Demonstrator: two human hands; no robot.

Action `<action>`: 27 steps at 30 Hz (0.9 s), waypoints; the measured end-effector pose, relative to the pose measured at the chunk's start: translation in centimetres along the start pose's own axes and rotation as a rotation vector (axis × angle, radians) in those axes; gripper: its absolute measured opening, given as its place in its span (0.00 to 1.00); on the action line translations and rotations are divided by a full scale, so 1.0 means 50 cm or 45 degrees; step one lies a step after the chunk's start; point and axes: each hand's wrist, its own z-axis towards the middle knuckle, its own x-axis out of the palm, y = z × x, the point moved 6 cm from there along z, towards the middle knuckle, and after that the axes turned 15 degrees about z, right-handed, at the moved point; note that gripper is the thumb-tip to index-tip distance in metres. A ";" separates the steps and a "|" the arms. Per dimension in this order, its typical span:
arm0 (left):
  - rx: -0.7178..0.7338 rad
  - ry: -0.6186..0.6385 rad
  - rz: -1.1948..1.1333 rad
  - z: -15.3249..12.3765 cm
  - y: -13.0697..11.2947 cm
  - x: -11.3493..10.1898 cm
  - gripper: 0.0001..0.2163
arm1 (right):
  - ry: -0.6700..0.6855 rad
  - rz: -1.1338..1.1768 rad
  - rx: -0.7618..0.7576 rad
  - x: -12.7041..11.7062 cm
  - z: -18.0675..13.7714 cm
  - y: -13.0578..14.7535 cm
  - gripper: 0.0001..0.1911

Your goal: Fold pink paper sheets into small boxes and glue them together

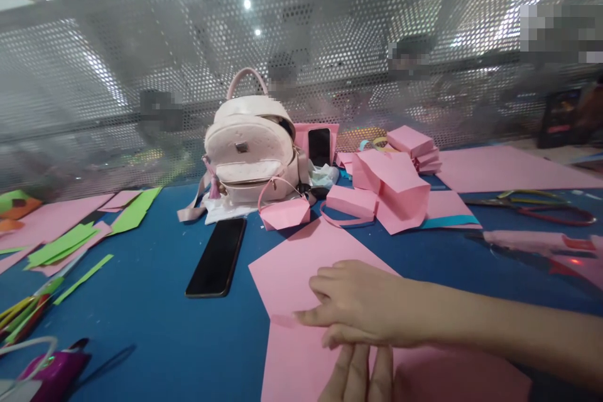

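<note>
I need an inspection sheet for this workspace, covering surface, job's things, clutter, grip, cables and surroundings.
Surface: blue tabletop, partly covered.
Job's things: large pink paper; small pink bag beyond it.
Clutter: pale backpack, flat black phone, scissors, green strip.
Grip: right grip on the large pink paper; left grip nearer, partly out of frame.
Cables: white loop at near left, possibly a cable.
Surroundings: perforated screen behind; background blurred.

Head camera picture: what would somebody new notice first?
Probably the pale backpack, standing towards the back of the blue table. Next, the right hand resting on pink paper in front, with the left hand just below it. A black smartphone lies left of that paper.
</note>
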 end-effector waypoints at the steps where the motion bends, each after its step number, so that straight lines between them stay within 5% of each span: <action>1: -0.012 -0.007 -0.034 0.000 0.005 0.000 0.17 | -0.008 0.011 -0.019 0.000 0.013 0.000 0.20; 7: 0.254 0.011 -0.051 0.018 0.012 -0.012 0.13 | 0.039 0.073 -0.056 0.006 0.074 -0.001 0.20; 12: 0.355 -0.031 -0.019 0.051 0.028 -0.036 0.11 | -0.005 0.047 -0.062 0.012 0.065 0.002 0.20; 20: -0.018 -0.174 -0.093 0.135 0.062 -0.097 0.04 | -0.048 -0.066 0.044 -0.013 -0.040 0.021 0.15; 27: 0.106 -0.121 -0.089 0.137 0.066 -0.105 0.11 | -0.179 -0.092 0.250 0.011 -0.163 0.018 0.12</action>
